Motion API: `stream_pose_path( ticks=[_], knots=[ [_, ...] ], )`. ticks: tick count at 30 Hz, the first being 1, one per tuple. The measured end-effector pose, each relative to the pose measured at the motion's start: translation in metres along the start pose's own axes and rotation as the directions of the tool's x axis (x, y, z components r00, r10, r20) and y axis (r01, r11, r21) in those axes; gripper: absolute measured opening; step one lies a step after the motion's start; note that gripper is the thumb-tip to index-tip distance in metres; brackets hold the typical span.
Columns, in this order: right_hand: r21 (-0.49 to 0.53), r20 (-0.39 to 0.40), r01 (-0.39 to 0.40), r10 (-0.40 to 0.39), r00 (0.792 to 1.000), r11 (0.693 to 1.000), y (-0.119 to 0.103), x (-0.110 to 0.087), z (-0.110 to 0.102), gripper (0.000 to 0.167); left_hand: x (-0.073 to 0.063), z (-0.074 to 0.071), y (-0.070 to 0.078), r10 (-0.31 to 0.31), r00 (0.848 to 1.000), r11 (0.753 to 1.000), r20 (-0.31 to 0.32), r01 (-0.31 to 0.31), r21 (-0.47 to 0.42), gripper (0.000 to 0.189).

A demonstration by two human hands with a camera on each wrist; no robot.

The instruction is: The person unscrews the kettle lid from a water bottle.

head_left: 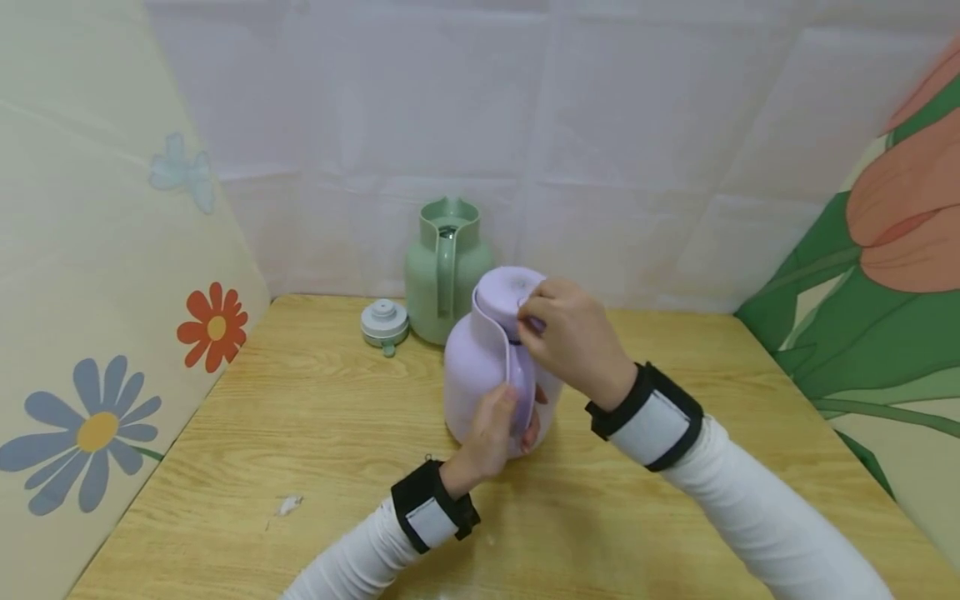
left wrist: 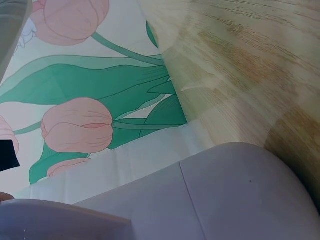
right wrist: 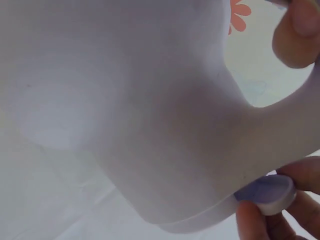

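Observation:
A light purple thermos jug (head_left: 468, 375) stands on the table with its round lid (head_left: 504, 289) seated in the neck. My left hand (head_left: 486, 432) grips the jug's handle (head_left: 523, 379), the fingers wrapped round it. Up at the top, my right hand (head_left: 573, 333) pinches the tab (right wrist: 280, 195) that juts from the lid's edge, as the right wrist view shows from close by. The jug's purple body (left wrist: 245, 185) fills the lower part of the left wrist view, where the left hand is almost wholly out of sight.
Behind the purple jug, near the white back wall, stands a green thermos jug (head_left: 424, 283) without a lid. A grey lid with a green tab (head_left: 384, 322) lies left of it. A small whitish mark (head_left: 288, 505) shows on the wood-grain table (head_left: 247, 433). Flower-patterned sheets flank both sides.

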State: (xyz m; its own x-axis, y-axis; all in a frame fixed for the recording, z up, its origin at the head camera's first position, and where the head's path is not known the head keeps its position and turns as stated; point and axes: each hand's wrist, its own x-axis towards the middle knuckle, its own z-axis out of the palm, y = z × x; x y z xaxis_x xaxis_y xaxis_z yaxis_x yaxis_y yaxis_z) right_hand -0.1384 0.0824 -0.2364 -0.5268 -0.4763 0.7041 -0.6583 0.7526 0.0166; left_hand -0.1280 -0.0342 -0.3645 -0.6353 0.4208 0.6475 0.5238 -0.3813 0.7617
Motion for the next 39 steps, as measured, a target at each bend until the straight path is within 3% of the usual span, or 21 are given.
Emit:
stream_pose_path(
  ticks=[11,22,30,35,37,39],
  knots=[
    [0.039,-0.065,0.004,-0.001,0.998,0.999,0.014,-0.008,-0.001,0.004,-0.002,-0.001,-0.001,0.006,1.000,1.000,-0.019,-0.006,-0.027,0.059],
    [0.074,-0.047,-0.075,0.079,0.996,0.994,0.032,-0.008,-0.007,0.005,-0.001,-0.001,-0.001,-0.001,1.000,1.000,-0.008,0.001,-0.023,0.059],
    [0.087,-0.047,-0.066,0.071,0.996,0.994,0.046,-0.006,-0.008,0.007,0.000,-0.002,0.000,-0.005,1.000,1.000,0.003,0.005,-0.022,0.059],
    [0.126,0.047,-0.084,0.079,0.996,0.988,0.050,0.000,-0.014,0.017,0.000,-0.002,0.000,-0.010,1.000,1.000,0.002,0.010,-0.017,0.059],
    [0.144,0.140,-0.098,0.078,0.987,0.985,0.052,0.008,-0.019,0.031,0.000,-0.001,-0.001,-0.009,1.000,1.000,0.000,0.009,-0.015,0.059],
    [0.137,0.264,-0.102,0.063,0.962,0.985,0.053,0.020,-0.024,0.047,0.000,0.000,-0.001,-0.006,1.000,1.000,-0.005,0.006,-0.020,0.060]
  ],
)
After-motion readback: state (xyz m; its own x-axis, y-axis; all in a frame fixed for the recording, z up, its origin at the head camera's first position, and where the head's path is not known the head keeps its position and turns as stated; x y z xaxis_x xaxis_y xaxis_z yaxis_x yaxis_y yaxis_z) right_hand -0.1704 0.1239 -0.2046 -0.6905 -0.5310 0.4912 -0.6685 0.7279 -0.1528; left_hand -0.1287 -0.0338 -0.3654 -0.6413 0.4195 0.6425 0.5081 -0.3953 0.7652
